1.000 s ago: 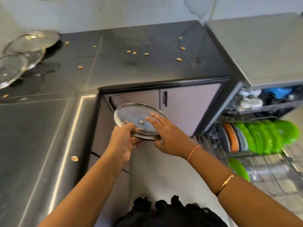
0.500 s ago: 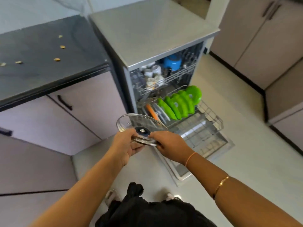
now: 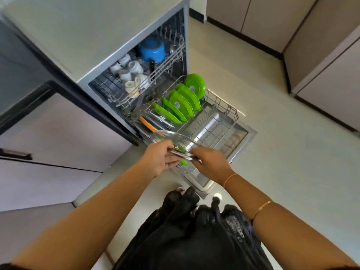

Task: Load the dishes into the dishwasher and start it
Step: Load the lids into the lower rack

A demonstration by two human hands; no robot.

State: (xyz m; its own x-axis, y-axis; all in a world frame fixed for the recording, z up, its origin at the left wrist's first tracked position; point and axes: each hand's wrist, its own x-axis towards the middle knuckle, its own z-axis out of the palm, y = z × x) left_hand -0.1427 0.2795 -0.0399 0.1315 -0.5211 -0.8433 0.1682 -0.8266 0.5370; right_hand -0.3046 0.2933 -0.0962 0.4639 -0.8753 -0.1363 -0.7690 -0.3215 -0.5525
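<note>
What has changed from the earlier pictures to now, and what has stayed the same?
The lid was carried from beside the counter to above the near end of the lower rack. The left hand and right hand still hold it; the right fingers, earlier laid flat on top, now pinch its rim. The green plates, cups and blue pot stayed racked.

A clear glass lid (image 3: 175,141) with a metal rim is gripped, slightly tilted, by the left hand (image 3: 159,158) and right hand (image 3: 211,162) over the open dishwasher's (image 3: 101,73) pulled-out lower rack (image 3: 220,114). There green plates (image 3: 181,103) stand on edge. White cups (image 3: 128,73) and a blue pot (image 3: 153,50) sit above.
</note>
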